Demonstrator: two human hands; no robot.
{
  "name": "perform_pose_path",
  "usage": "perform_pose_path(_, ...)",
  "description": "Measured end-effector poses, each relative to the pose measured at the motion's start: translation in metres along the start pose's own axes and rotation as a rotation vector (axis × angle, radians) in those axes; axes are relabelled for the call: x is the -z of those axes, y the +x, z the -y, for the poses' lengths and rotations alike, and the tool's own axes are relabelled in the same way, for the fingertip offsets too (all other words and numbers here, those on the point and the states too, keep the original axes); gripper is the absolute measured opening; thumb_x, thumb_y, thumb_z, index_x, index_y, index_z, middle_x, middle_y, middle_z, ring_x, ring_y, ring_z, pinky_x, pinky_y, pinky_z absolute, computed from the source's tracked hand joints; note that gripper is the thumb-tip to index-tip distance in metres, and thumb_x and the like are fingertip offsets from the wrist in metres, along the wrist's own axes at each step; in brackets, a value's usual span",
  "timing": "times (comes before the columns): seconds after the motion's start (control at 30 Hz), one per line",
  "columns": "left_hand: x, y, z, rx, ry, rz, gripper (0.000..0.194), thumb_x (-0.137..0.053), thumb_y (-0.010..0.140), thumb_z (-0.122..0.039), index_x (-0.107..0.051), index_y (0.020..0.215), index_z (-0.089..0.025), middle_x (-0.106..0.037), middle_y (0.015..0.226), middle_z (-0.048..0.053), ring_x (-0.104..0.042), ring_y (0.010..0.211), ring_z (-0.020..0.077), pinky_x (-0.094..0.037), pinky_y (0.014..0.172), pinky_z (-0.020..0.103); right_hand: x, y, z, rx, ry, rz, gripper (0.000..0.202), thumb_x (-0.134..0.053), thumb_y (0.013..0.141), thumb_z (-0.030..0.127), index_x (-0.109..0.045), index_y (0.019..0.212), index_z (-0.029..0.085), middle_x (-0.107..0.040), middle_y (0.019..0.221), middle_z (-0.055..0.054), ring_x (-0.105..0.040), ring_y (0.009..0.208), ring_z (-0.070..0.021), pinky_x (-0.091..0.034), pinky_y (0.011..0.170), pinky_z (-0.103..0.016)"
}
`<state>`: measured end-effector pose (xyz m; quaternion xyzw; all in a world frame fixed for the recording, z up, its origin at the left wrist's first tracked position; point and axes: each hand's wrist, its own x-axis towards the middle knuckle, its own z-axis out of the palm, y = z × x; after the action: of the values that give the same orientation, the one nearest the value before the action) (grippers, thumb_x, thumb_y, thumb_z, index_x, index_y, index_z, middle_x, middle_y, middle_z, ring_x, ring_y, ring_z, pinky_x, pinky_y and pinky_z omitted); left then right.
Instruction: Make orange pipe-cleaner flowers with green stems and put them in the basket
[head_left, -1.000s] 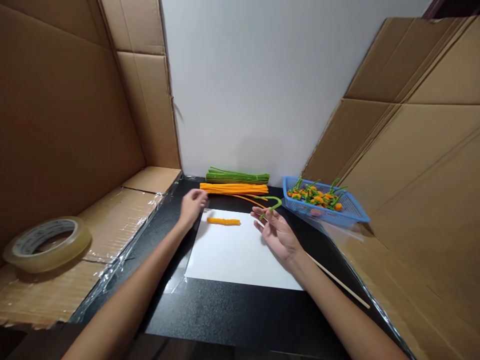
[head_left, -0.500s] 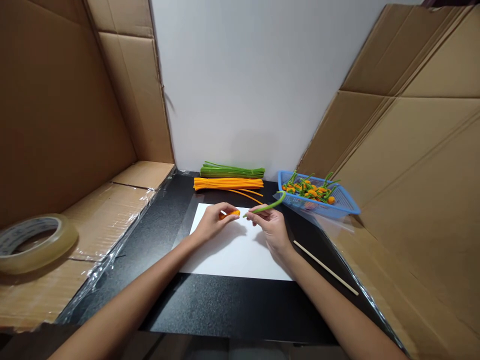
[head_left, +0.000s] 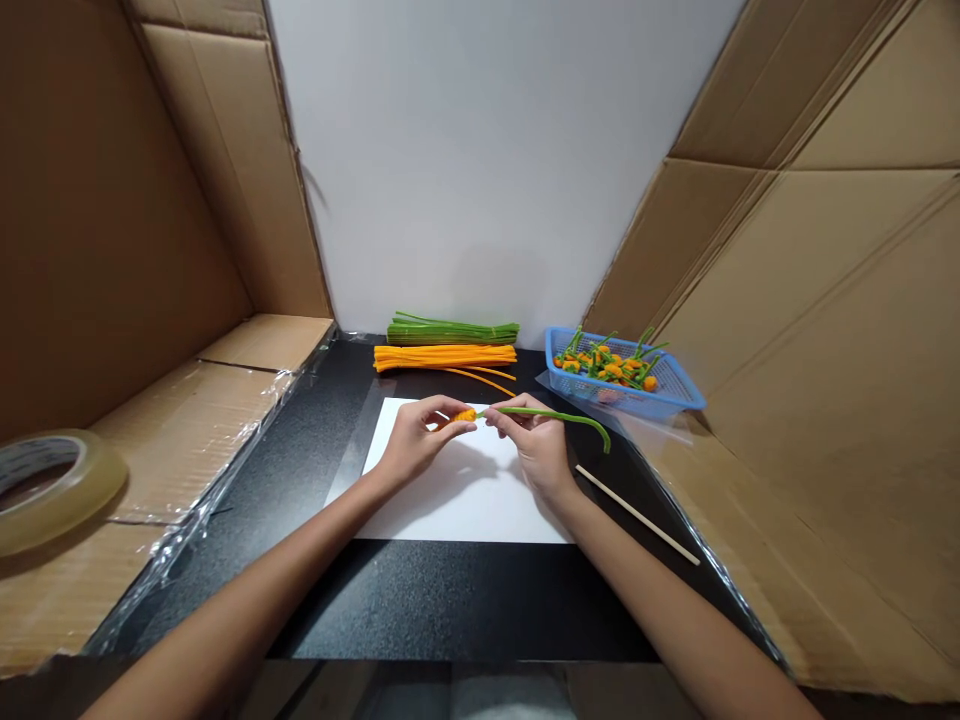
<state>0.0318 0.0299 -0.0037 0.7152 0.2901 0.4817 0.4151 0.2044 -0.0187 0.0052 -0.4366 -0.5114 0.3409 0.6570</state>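
Over a white sheet of paper (head_left: 465, 500), my left hand (head_left: 420, 430) pinches a small coiled piece of orange pipe cleaner (head_left: 466, 415). My right hand (head_left: 536, 435) grips a green pipe cleaner (head_left: 566, 415) close to one end. That end meets the right side of the orange coil; whether it sits inside the coil is too small to tell. The green pipe cleaner's other end runs out to the right past my hand and hooks downward. Part of the orange coil is hidden by my left fingers.
Behind the paper lie a green pipe cleaner bundle (head_left: 450, 331) and an orange bundle (head_left: 446, 357). A blue basket (head_left: 660, 401) holds several orange-and-green pieces. A thin wooden stick (head_left: 637, 514) lies right, clear tape (head_left: 105, 480) left. Cardboard walls (head_left: 832, 330) flank the black table (head_left: 420, 600).
The green pipe cleaner's near end has come left to the orange coil, closing the gap. Its bent far end has swung from pointing up to hanging down at the right.
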Motion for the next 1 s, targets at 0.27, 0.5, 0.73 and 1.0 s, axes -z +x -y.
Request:
perform_pose_path(0.27,-0.0038,-0.0020,0.0011,0.026,-0.105,-0.040,0.033,-0.083,0.072,-0.039,-0.067,0.091,-0.018,-0.073,0.085,0.003,-0.071,0.078,0.0165,-0.056,0.072,0.027,0.0015,-0.0002,-0.0035,-0.011,0.013,-0.003,0.015,-0.085,0.070,0.032,-0.074,0.073,0.021,-0.067,0.069,0.000,-0.056,0.062,-0.0129,-0.042,0.056,-0.026)
perform_pose_path(0.5,-0.0055,-0.0030,-0.0014,0.011,-0.109,-0.040,0.034,-0.083,0.072,-0.042,-0.062,0.084,-0.017,-0.070,0.082,0.002,-0.069,0.076,0.0157,-0.056,0.071,0.027,-0.0014,-0.0005,-0.0005,-0.053,0.063,-0.005,0.019,-0.086,0.068,0.034,-0.072,0.070,0.021,-0.065,0.067,-0.001,-0.055,0.063,-0.0138,-0.040,0.056,-0.027)
perform_pose_path(0.73,-0.0060,-0.0031,-0.0040,0.017,-0.124,-0.062,0.041,-0.083,0.071,-0.044,-0.053,0.079,-0.018,-0.063,0.077,-0.001,-0.067,0.074,0.0143,-0.056,0.071,0.027,-0.0024,-0.0016,0.0016,-0.039,0.071,0.016,0.018,-0.087,0.066,0.033,-0.072,0.068,0.022,-0.067,0.072,-0.001,-0.049,0.062,-0.0123,-0.037,0.057,-0.028)
perform_pose_path(1.0,-0.0064,-0.0039,-0.0028,-0.001,-0.111,-0.072,0.038,-0.082,0.073,-0.043,-0.058,0.089,-0.018,-0.067,0.083,0.001,-0.069,0.078,0.0156,-0.057,0.071,0.027,-0.0007,-0.0005,-0.0017,-0.029,0.086,-0.004,0.016,-0.085,0.070,0.031,-0.072,0.072,0.023,-0.064,0.070,0.001,-0.051,0.064,-0.0126,-0.037,0.057,-0.027)
